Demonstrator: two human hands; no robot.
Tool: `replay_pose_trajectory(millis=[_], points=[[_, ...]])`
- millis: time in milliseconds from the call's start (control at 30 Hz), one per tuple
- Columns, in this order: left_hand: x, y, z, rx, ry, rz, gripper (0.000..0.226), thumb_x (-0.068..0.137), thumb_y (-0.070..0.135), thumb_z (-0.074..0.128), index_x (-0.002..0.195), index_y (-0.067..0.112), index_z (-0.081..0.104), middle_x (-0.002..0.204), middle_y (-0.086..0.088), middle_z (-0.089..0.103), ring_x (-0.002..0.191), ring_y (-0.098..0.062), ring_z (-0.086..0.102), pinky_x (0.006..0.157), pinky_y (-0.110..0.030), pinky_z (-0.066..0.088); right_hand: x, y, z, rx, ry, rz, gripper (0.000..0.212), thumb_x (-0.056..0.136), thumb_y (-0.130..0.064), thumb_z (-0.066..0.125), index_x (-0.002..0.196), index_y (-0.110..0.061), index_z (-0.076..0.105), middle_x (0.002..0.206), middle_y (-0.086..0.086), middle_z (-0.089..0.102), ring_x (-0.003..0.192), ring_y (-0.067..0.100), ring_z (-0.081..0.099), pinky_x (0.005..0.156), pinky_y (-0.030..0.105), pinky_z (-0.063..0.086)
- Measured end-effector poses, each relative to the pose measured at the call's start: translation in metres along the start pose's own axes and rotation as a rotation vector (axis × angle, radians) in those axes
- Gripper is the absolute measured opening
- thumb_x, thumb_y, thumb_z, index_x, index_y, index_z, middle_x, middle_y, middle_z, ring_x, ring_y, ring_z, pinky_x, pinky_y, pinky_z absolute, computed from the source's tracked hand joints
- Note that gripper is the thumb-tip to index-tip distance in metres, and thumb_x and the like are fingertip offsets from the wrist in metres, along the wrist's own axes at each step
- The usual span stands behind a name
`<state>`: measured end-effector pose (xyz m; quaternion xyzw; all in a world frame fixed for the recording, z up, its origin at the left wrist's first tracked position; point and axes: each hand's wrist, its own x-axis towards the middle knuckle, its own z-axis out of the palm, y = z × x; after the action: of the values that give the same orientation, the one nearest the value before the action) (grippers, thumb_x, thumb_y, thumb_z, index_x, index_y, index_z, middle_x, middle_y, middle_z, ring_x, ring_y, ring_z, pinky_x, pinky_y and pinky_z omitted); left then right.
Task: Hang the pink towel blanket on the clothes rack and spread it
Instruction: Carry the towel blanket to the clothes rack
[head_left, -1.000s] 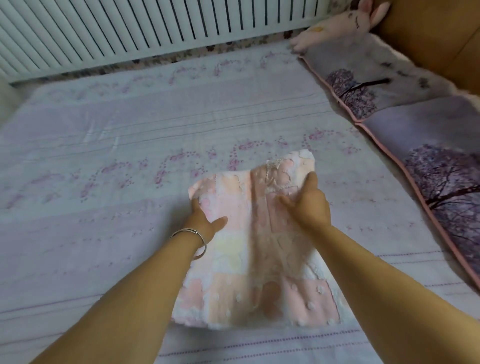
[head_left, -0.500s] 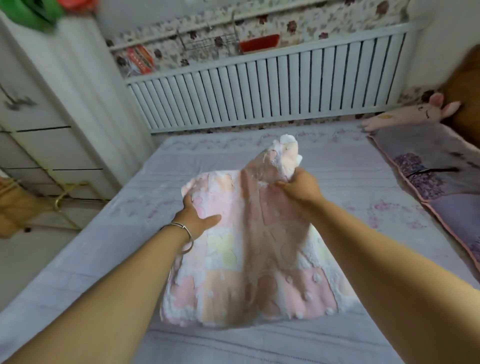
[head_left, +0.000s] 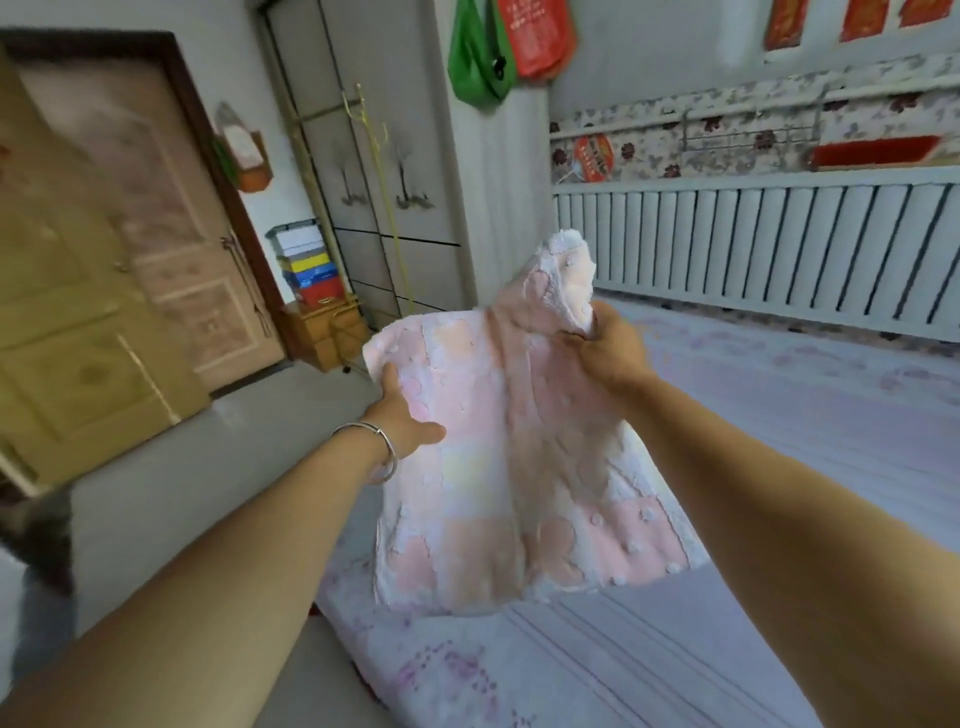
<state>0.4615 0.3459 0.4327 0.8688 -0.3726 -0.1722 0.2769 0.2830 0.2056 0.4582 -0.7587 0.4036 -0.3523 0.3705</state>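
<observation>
Pink towel blanket (head_left: 519, 467) hangs below both hands' grip.

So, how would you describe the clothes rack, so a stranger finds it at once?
Look left of the bed, to the grey wardrobe beside the door. The clothes rack stands before it: a thin golden metal frame, taller and slimmer than the stacked boxes nearby.

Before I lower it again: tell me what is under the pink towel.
Under the pink towel, held up by both hands, lies the bed with its lilac sheet. The patch directly behind the cloth is covered.
</observation>
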Motion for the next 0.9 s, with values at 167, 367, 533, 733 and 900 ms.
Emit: replay_pose_trajectory(millis=[167, 367, 533, 733, 900], points=[[0.019, -0.092, -0.101, -0.015, 0.153, -0.084, 0.108, 0.082, 0.02, 0.068, 0.148, 0.02, -0.017, 0.145, -0.019, 0.036, 0.096, -0.025, 0.046, 0.082, -0.036, 0.045, 0.016, -0.084, 0.12, 0.087, -0.11, -0.101, 0.036, 0.09, -0.022, 0.056, 0.124, -0.011, 0.052, 0.121, 0.016, 0.062, 0.113, 0.035, 0.057, 0.097, 0.045, 0.046], [0.053, -0.223, -0.221, -0.002, 0.346, -0.131, 0.108, 0.082, 0.01, 0.067, 0.148, 0.018, -0.018, 0.15, -0.02, 0.028, 0.059, -0.001, 0.022, 0.057, -0.015, 0.028, 0.028, -0.172, 0.287, 0.228, -0.211, -0.167, 0.033, 0.093, -0.019, 0.055, 0.123, -0.007, 0.052, 0.105, 0.01, 0.06, 0.097, 0.028, 0.055, 0.094, 0.043, 0.047], [0.097, -0.292, -0.285, -0.024, 0.37, -0.149, 0.112, 0.08, 0.006, 0.068, 0.147, 0.02, -0.022, 0.146, -0.018, 0.033, 0.093, -0.022, 0.042, 0.085, -0.042, 0.048, 0.058, -0.224, 0.384, 0.244, -0.26, -0.208, 0.03, 0.093, -0.019, 0.054, 0.122, -0.008, 0.052, 0.114, 0.016, 0.062, 0.102, 0.033, 0.057, 0.092, 0.043, 0.047], [0.192, -0.342, -0.339, 0.032, 0.375, -0.189, 0.11, 0.083, 0.011, 0.065, 0.146, 0.021, -0.024, 0.136, -0.023, 0.043, 0.085, -0.025, 0.048, 0.062, -0.03, 0.045, 0.136, -0.267, 0.483, 0.303, -0.294, -0.266, 0.027, 0.093, -0.016, 0.054, 0.119, -0.01, 0.055, 0.101, 0.004, 0.057, 0.092, 0.023, 0.053, 0.084, 0.035, 0.045], [0.296, -0.373, -0.389, 0.051, 0.422, -0.184, 0.1, 0.087, 0.011, 0.06, 0.148, 0.017, -0.02, 0.089, -0.004, 0.052, 0.064, -0.017, 0.047, 0.057, -0.027, 0.042, 0.229, -0.295, 0.572, 0.325, -0.315, -0.286, 0.03, 0.094, -0.017, 0.052, 0.123, -0.009, 0.052, 0.102, 0.005, 0.055, 0.092, 0.023, 0.051, 0.079, 0.031, 0.042]])
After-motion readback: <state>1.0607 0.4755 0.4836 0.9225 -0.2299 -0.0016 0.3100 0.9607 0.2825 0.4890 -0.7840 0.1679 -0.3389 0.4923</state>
